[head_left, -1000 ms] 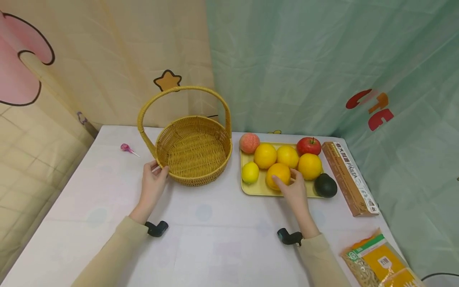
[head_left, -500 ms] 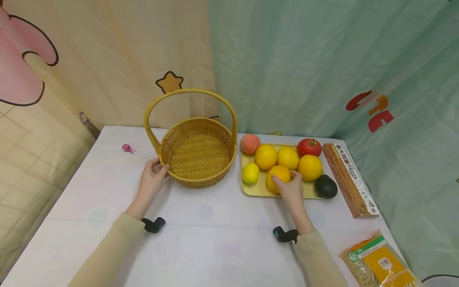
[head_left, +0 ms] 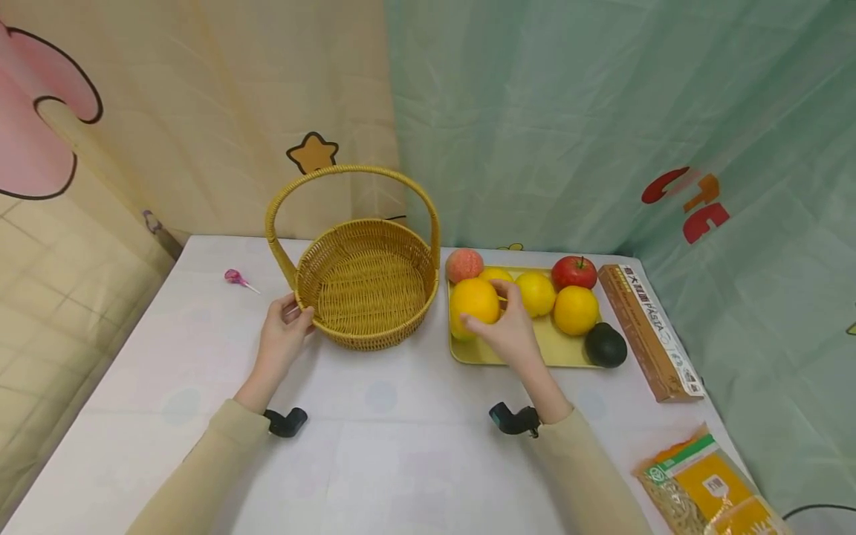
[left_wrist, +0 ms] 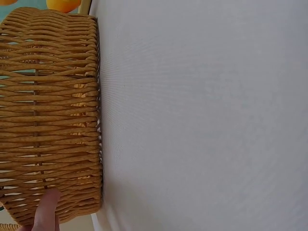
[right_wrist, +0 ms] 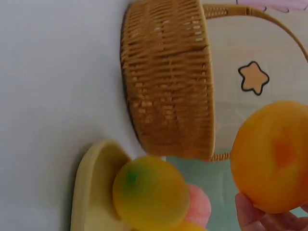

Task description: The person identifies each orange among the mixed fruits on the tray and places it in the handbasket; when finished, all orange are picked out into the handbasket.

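Observation:
My left hand (head_left: pixel 284 334) grips the near left rim of a round wicker basket (head_left: pixel 374 342), whose tall handle arches over it. Nothing lies inside the basket. In the left wrist view one finger (left_wrist: pixel 47 207) presses on the woven side (left_wrist: pixel 48 125). My right hand (head_left: pixel 511 331) holds an orange (head_left: pixel 476 301) between thumb and fingers, raised over the left part of a yellow tray (head_left: pixel 535 357). In the right wrist view the held orange (right_wrist: pixel 274 159) is above a lemon (right_wrist: pixel 151 192) on the tray, which it mostly hides in the head view.
Other oranges (head_left: pixel 576 310), a red apple (head_left: pixel 574 273), a peach (head_left: pixel 464 265) and a dark avocado (head_left: pixel 605 345) sit on or at the tray. Right of it lie a pasta box (head_left: pixel 652 334) and a noodle bag (head_left: pixel 709 487). A lollipop (head_left: pixel 234 276) is left of the basket.
My right hand has lifted the orange from the tray's front and carried it left over the lemon. The basket shifted slightly right earlier, with my left hand still at its rim.

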Available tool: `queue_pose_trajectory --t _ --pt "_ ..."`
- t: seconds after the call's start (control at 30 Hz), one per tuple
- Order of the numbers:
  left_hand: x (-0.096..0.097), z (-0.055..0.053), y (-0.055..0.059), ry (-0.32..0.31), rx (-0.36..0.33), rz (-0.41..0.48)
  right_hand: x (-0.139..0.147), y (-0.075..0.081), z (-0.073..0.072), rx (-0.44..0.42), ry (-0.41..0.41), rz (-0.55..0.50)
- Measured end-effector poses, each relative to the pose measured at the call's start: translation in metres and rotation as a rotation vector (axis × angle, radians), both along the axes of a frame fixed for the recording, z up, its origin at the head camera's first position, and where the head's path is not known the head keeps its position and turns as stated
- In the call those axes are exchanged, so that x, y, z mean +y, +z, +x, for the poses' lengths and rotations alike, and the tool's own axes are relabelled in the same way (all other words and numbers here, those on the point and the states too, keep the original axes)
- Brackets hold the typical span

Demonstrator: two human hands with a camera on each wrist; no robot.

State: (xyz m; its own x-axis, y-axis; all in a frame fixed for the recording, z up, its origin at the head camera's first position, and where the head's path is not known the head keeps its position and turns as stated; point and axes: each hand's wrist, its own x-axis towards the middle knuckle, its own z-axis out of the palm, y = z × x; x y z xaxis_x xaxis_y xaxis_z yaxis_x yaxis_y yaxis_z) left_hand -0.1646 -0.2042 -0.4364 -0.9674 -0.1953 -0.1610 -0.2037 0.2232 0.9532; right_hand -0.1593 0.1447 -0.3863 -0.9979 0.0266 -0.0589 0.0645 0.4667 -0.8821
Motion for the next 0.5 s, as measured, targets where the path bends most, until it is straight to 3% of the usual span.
queue_pose_trajectory --t 0.17,0.33,0.5 --pt "-0.002 -0.001 0.000 -0.004 0.012 0.007 -0.040 0.008 -0.016 0.065 0.182 -0.026" --pt "-0.002 -0.001 0.000 0.000 0.014 0.008 -0.082 0.008 -0.035 0.108 0.260 0.004" --pt "0.000 -0.001 -0.002 0.019 0.007 0.024 -0.119 -0.002 -0.052 0.095 0.336 0.079"
